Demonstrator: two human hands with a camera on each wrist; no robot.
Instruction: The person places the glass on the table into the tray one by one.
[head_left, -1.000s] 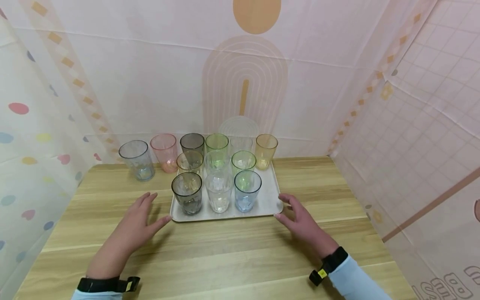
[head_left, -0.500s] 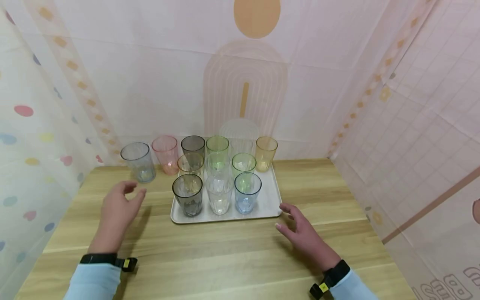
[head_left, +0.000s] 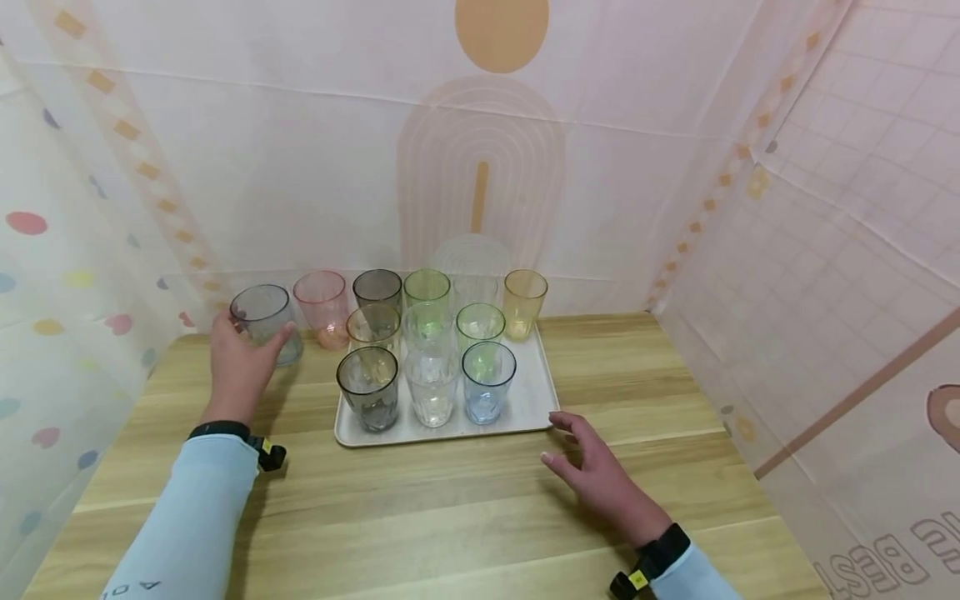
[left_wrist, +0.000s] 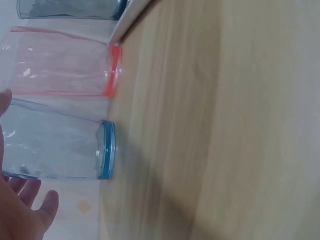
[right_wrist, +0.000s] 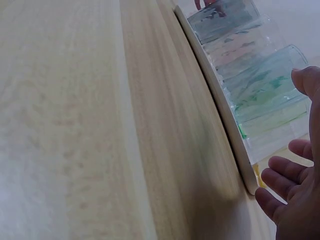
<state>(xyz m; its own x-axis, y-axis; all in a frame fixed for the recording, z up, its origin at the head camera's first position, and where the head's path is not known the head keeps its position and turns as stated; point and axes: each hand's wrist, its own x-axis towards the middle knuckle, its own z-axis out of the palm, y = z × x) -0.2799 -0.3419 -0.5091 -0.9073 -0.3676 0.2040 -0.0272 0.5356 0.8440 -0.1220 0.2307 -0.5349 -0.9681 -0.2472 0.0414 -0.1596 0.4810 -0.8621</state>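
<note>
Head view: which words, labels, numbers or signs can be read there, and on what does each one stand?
"BEST", large outlined letters, tilted, on the backdrop sheet at the lower right; the lettering beside it is cut off by the frame edge.
"A O", only part of a print, on the left sleeve; the remainder is out of frame.
The yellow tags on the two wristbands are too small to read.
The cups and the tray carry no text.

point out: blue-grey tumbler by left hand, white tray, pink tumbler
Blue-grey translucent plastic tumbler (head_left: 264,310): head view, upper wall below the rim.
White rectangular plastic tray (head_left: 531,398): head view, bare right part of its floor.
Pink translucent plastic tumbler (head_left: 321,298): head view, upper side wall.
</note>
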